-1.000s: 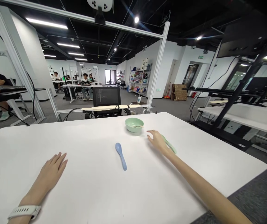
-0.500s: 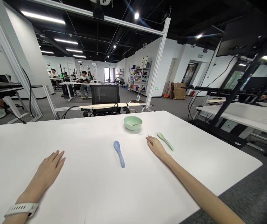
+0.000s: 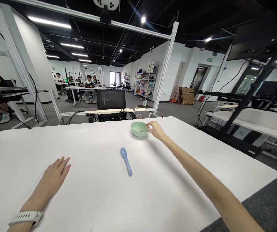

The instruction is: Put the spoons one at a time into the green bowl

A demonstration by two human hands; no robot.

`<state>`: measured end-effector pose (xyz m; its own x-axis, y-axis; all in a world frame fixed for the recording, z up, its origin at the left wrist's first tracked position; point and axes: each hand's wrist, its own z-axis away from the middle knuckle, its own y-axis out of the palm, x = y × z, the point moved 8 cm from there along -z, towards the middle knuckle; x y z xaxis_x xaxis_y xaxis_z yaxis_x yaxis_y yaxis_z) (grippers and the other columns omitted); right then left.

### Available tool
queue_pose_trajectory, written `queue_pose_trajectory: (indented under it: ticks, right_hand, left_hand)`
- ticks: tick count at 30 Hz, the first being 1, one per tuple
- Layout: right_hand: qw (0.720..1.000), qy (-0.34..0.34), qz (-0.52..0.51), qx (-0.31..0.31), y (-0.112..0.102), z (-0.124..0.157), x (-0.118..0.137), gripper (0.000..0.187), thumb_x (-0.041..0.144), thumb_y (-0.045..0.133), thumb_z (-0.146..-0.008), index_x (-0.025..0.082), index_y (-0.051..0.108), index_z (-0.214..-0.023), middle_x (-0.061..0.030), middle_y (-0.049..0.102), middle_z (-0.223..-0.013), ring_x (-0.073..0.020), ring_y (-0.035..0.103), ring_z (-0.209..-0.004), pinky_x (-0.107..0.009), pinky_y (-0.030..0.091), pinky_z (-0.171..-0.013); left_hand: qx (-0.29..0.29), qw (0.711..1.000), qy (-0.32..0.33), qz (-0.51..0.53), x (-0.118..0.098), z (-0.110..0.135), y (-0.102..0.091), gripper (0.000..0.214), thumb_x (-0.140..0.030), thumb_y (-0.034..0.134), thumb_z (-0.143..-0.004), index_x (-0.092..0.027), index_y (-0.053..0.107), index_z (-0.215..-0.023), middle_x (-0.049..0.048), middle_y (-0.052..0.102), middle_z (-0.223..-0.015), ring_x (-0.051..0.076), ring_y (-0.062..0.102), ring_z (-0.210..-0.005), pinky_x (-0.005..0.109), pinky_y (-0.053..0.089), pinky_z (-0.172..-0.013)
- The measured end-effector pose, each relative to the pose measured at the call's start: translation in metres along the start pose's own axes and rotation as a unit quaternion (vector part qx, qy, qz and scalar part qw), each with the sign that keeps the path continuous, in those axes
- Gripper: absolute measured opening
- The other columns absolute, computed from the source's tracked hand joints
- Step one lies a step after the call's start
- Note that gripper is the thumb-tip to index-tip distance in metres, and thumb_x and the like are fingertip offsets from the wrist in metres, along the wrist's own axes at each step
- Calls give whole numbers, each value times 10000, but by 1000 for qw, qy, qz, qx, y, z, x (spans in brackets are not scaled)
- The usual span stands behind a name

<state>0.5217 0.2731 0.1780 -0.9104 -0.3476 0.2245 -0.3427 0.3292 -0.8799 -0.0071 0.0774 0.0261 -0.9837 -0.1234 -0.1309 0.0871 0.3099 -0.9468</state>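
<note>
My left hand (image 3: 53, 177) lies flat on the white table (image 3: 99, 199) with its fingers stretched out, holding nothing; a white watch is on its wrist. My right hand (image 3: 154, 130) reaches to the right rim of a pale green bowl (image 3: 139, 129) at the far side, fingers curled against the rim. A pale utensil (image 3: 142, 130) lies inside the bowl, its end toward my fingertips; whether I pinch it or the rim is unclear. A blue spoon (image 3: 126, 157) lies on the table between my hands. No green spoon shows; my right forearm covers that spot.
A black office chair (image 3: 111, 100) stands behind the table's far edge inside a white metal frame (image 3: 163, 71). Desks and stands are to the right, shelves at the back. Several people sit at desks far off on the left.
My right hand moved forward from beside the green spoon to the bowl's right rim, and the green spoon is now hidden by my forearm. The left hand stayed put.
</note>
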Motion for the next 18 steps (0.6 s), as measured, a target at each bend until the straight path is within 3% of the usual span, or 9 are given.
queue_pose_trajectory:
  ticks: [4,12,15,18]
  right_hand:
    - [991,46,75,106,21,-33,13,287,187,613,-980,174,813,-1185,-130,785,-1222,-270,666,-1206,-298,469,-989]
    - [978,101,87,162,53,-48,15,224,197,810,-837,165,839,-1057,-186,812,-1100,-307,752,-1072,-347,520,-932]
    - [980,105,74,150,50,-50,16,266,202,789,-859,136,818,-1115,-205,801,-1125,-308,750,-1073,-344,518,-938]
    - [987,101,59,111,30,-50,12,330,175,622,-972,102,744,-1270,-207,769,-1223,-281,720,-1140,-308,498,-962]
  left_hand:
    - [2,1000,-3,3,-5,2,-5,737,-515,275,-978,-97,581,-1503,191,550,-1606,363,497,-1509,557,412,-1234]
    - [6,1000,-8,2,-12,5,-12,725,-513,262,-989,-113,585,-1501,180,544,-1615,357,491,-1514,549,399,-1244]
    - [8,1000,-6,-2,-13,6,-12,726,-509,271,-989,-99,582,-1501,193,543,-1612,365,488,-1514,549,397,-1244]
    - [-2,1000,-6,-4,-13,7,-13,701,-501,264,-1001,-128,593,-1495,176,553,-1609,348,501,-1506,540,413,-1234]
